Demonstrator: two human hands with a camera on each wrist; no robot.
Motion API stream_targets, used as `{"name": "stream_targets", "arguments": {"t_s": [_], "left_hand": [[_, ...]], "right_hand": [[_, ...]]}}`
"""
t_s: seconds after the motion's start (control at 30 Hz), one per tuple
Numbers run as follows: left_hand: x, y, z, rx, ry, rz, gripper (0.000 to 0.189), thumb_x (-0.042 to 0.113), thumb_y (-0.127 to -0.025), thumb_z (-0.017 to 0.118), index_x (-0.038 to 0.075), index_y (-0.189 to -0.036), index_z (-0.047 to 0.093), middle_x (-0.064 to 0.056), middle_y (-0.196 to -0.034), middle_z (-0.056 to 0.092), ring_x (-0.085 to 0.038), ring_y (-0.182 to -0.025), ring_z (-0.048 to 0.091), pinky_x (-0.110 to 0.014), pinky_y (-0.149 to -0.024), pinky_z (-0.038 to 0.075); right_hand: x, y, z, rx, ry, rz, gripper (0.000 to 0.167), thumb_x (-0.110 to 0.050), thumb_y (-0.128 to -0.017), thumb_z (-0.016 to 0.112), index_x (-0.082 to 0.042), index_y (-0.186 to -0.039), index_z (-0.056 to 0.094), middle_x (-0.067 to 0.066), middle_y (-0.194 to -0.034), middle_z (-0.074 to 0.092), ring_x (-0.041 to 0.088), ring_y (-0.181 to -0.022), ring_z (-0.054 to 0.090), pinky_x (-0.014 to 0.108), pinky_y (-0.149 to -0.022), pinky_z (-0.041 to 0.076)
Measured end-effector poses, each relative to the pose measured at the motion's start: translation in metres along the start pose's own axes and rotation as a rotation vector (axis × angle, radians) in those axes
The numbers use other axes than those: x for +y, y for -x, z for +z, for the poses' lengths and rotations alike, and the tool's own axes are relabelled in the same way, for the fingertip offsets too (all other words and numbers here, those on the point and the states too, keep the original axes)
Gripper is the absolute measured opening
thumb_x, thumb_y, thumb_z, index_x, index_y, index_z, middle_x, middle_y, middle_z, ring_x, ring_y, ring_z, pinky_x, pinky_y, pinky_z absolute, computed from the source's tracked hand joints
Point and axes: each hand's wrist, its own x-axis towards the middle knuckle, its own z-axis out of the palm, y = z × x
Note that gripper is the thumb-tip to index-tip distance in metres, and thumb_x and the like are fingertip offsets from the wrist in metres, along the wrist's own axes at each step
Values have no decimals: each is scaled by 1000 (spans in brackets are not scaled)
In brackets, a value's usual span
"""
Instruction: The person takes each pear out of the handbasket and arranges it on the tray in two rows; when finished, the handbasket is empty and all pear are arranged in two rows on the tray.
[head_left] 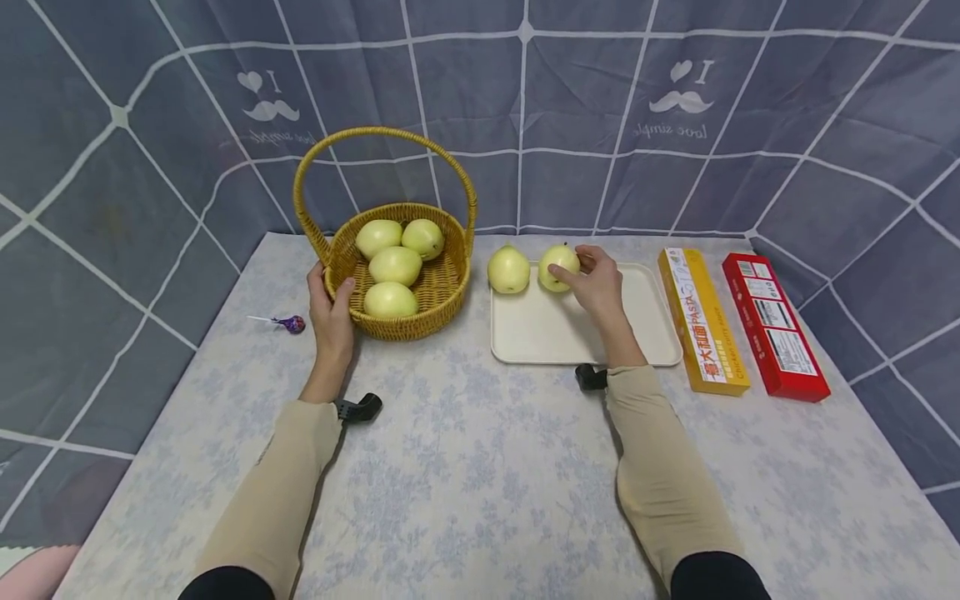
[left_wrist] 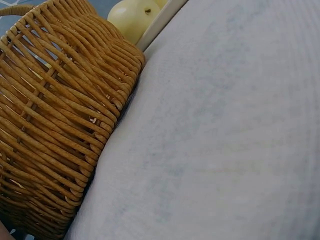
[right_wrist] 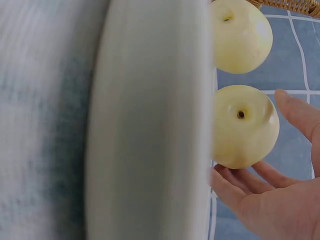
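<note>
In the head view my left hand grips the left side of a wicker basket, its thumb at the rim and its fingers outside. Inside the basket lie several pale yellow-green pears. Two more pears are side by side at the back of a cream tray: a left pear and a right pear. Around the right pear is my right hand. In the right wrist view its fingers touch that pear, while the thumb stands slightly apart.
Right of the tray lie a yellow pasta box and a red box. A wrapped lollipop is left of the basket. Behind the table hangs a blue-grey curtain with white lines.
</note>
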Motion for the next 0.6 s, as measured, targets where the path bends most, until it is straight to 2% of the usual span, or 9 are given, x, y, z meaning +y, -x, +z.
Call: {"name": "stream_targets", "arguments": {"t_s": [0.2,0.4,0.6], "left_hand": [[2,0,2,10,-35,-12,60,33,-103,55,16,-159,41,-10,-154,53,-26,-138,52,-27,-106,39],[1,1,2,11,-38,-11,60,33,-103,54,17,-159,41,-10,-153,53,-23,-135,52,-26,-105,38],[9,4,4,7,-27,-22,61,28,-104,53,11,-160,39,-15,-155,51,-25,-135,51,-24,-104,38]], "right_hand": [[2,-2,-6,1,27,4,77,-31,-92,84,-2,-154,49,21,-156,54,33,-146,51,44,-120,41],[-13,5,-8,65,24,-109,68,-30,-94,82,-2,-149,55,19,-152,57,33,-143,53,46,-117,44],[-45,23,7,50,7,-227,61,-26,-95,81,0,-145,58,19,-149,60,32,-142,55,45,-117,44]]}}
